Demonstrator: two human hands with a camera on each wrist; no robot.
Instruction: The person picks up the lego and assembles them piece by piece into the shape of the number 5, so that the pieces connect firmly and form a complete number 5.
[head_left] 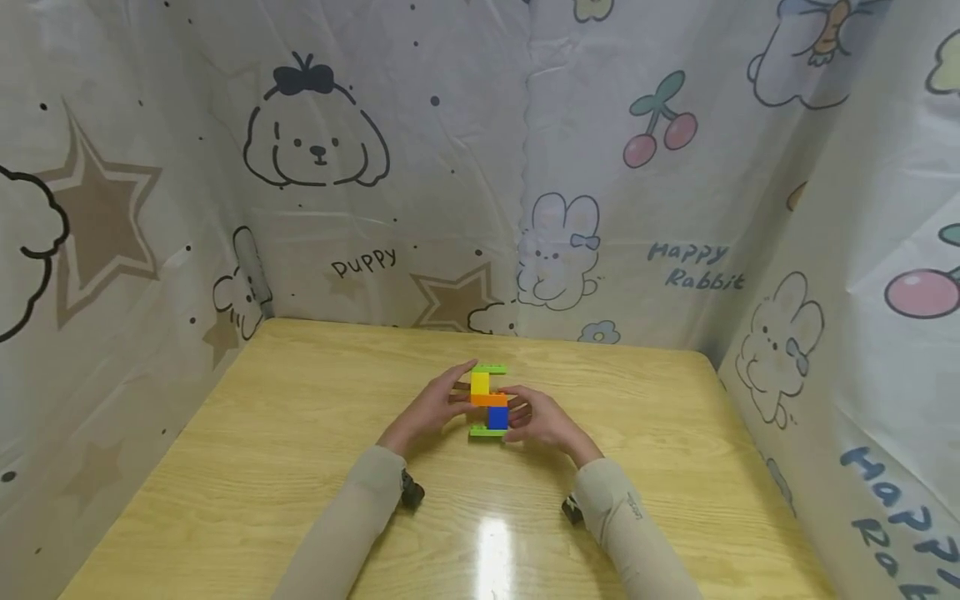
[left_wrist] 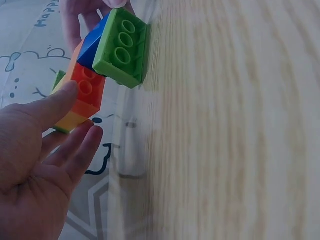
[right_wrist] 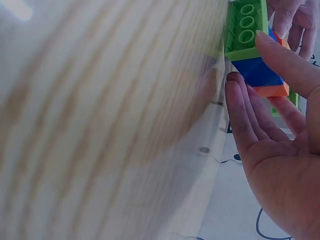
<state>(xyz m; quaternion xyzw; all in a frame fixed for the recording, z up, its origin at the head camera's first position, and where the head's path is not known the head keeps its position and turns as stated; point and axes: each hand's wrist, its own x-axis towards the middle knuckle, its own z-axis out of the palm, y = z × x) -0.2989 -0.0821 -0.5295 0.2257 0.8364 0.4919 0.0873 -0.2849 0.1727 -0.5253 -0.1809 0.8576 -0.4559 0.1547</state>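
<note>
Between the two hands is a joined stack of toy building bricks, over the middle of the table. In the head view its near end is a light green brick [head_left: 487, 432], followed by a blue brick [head_left: 497, 417], an orange brick [head_left: 489, 400], a yellow brick [head_left: 480, 383] and another green brick [head_left: 491, 368] at the far end. The left hand [head_left: 427, 408] holds the orange and yellow part, its thumb pressed on the orange brick. At the blue and near green end, the right hand [head_left: 545, 419] grips with its thumb on the green brick's hollow, ringed underside.
The light wood table [head_left: 300, 467] runs to a printed cloth [head_left: 450, 167] hung along its back and sides. Black wrist cameras [head_left: 411, 491] sit at both beige cuffs. A bright reflection shows on the near tabletop.
</note>
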